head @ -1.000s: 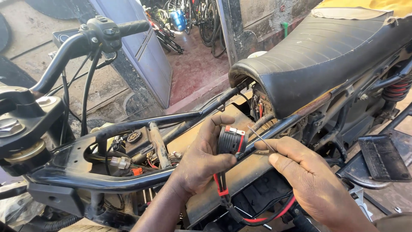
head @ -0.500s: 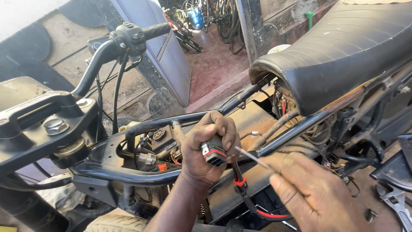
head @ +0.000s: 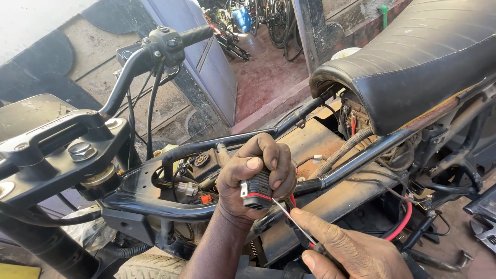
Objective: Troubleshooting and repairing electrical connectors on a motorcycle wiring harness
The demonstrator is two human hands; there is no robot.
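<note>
Our right hand (head: 356,253) pinches a thin metal probe (head: 294,222), tip at the small ribbed black plastic connector with red seal (head: 257,190), clenched in our left hand (head: 253,181) above the black tubular motorcycle frame (head: 155,206). Light, rigid, likely brittle: grip its ribbed body, not the red wires (head: 400,225).
</note>
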